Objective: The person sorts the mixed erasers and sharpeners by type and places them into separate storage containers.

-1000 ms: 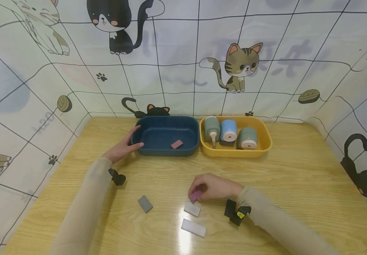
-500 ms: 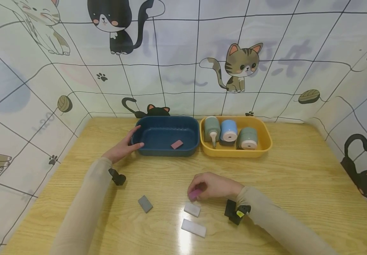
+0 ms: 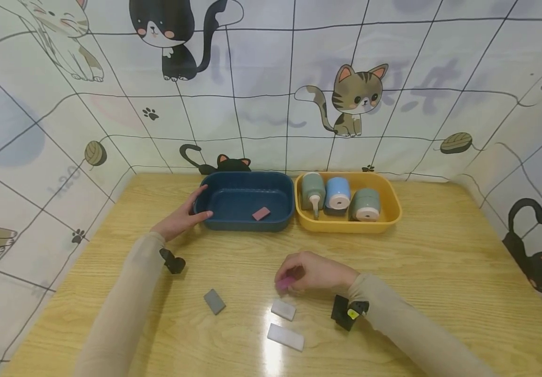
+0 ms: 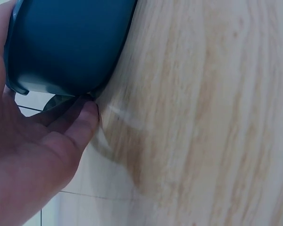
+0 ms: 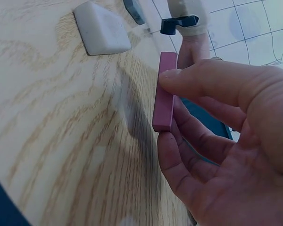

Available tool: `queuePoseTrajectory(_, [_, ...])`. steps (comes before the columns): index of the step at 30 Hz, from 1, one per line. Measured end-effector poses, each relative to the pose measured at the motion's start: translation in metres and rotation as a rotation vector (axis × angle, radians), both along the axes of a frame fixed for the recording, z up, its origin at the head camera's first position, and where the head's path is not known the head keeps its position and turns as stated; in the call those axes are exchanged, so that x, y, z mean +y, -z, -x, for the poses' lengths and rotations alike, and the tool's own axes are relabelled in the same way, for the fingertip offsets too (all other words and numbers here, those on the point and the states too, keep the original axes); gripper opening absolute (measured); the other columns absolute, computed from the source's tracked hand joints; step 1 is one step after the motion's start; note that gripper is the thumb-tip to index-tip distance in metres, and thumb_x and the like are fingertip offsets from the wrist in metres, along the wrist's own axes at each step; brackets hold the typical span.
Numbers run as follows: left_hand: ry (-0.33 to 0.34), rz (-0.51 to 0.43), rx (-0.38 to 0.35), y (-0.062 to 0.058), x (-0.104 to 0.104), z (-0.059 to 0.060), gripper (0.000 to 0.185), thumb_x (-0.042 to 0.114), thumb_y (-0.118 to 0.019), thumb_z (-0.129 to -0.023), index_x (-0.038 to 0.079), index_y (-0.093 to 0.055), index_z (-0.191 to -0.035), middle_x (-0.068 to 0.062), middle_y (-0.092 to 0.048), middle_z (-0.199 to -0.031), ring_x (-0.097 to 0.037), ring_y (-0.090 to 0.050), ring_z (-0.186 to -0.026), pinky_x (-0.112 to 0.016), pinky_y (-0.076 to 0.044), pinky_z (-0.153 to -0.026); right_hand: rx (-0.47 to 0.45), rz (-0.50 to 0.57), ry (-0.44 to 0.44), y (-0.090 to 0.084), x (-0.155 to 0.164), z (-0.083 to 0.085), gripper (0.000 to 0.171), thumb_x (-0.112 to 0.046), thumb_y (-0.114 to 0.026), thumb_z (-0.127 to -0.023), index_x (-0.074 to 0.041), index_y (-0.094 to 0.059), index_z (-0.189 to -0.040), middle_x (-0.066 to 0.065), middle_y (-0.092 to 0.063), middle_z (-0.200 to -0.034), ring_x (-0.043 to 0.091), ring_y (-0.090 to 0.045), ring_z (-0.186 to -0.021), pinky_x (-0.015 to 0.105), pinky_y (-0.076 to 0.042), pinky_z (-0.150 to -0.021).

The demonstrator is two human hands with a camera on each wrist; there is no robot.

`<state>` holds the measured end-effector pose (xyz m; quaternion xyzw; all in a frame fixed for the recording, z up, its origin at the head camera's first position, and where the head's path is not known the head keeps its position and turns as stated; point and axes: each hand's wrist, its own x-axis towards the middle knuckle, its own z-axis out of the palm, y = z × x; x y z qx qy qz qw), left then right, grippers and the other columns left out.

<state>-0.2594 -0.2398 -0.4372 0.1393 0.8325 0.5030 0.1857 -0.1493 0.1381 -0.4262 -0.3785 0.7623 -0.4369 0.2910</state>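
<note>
My right hand (image 3: 315, 271) pinches a purplish-pink eraser (image 5: 164, 106) between thumb and fingers, close over the table. Just below it in the head view lies a short white eraser (image 3: 283, 309), with a longer white eraser (image 3: 285, 336) nearer the front. A grey eraser (image 3: 214, 301) lies to the left. My left hand (image 3: 181, 217) grips the left end of a dark blue bin (image 3: 247, 225), thumb at the front and fingers round the far side. Inside that bin rests a dusty-pink eraser (image 3: 261, 213).
Right beside the blue bin stands a yellow bin (image 3: 346, 226). It holds a green bottle-like item (image 3: 313, 188), a blue rounded item (image 3: 337, 189) and another green rounded item (image 3: 365, 201). A cat-print sheet (image 3: 261, 115) closes off the back and sides of the wooden table (image 3: 431, 262).
My right hand has shifted slightly up and left in the head view with the pink eraser, away from the white ones. The left hand has stayed on the blue bin.
</note>
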Motion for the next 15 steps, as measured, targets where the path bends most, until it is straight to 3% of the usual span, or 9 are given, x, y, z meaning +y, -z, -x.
queuePoseTrajectory(15, [0.014,0.122,-0.014,-0.027,0.006,0.0,0.086,0.034,-0.065,-0.093,0.02,-0.009,-0.156,-0.016,0.003,-0.16,-0.046,-0.01,-0.141,-0.06,-0.021,-0.108,0.017,0.006,0.017,-0.001,0.0,0.002,0.027,0.003,-0.07,-0.084,-0.008,-0.071,-0.109,-0.002,-0.066,-0.103,0.015,-0.059,-0.094,0.032,-0.05,-0.086])
